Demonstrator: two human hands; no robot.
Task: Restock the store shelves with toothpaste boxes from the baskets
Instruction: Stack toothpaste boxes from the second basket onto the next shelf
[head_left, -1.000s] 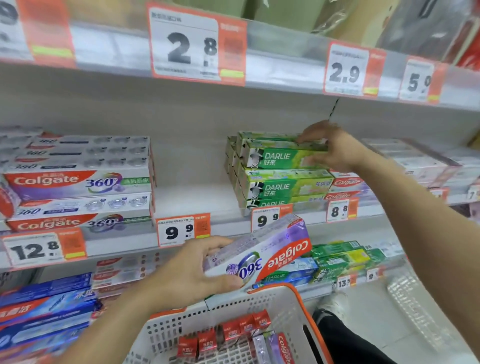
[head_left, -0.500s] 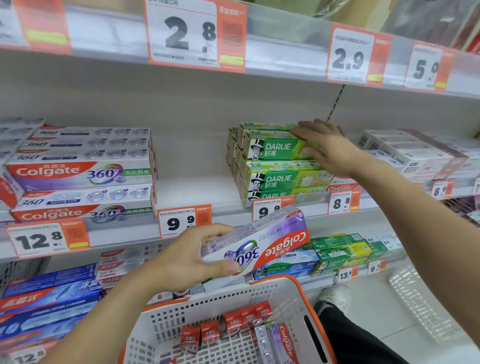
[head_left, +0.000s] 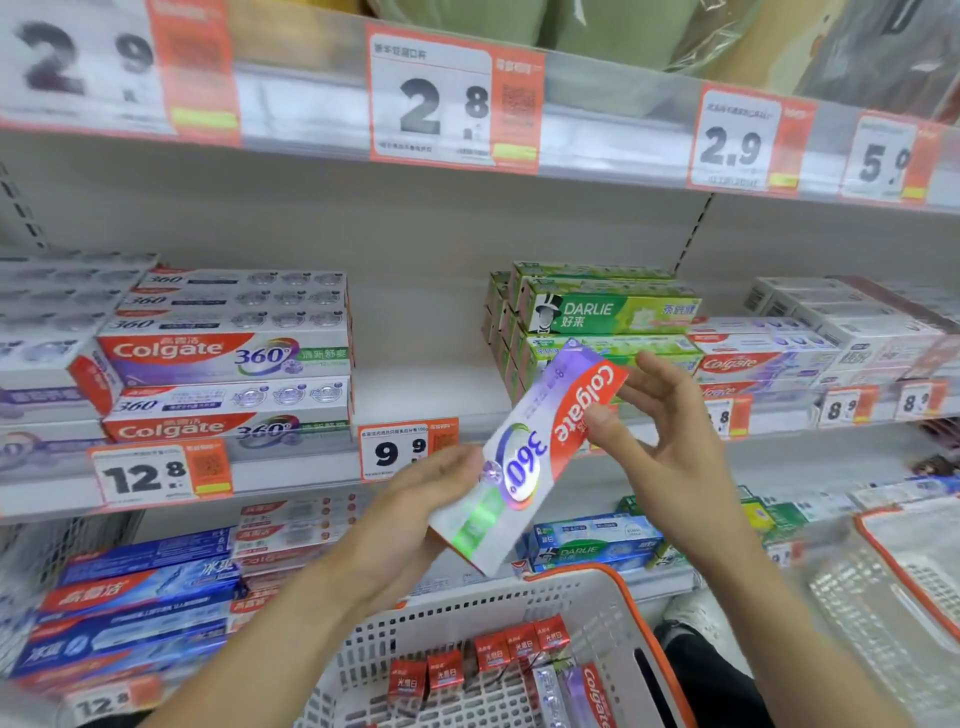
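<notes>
Colgate 360 box: tilted toward 1 o'clock, mid-air above the white basket. Left hand grips its lower end; right hand pinches the upper end. Darlie stack directly behind at 12; Colgate stack at 10 o'clock, gap between.

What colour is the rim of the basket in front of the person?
Orange, on a white perforated basket; the head view shows it.

Glossy card box with a shiny foil patch; perforated matt plastic basket at 6 o'clock; smooth painted-metal shelf.
</notes>
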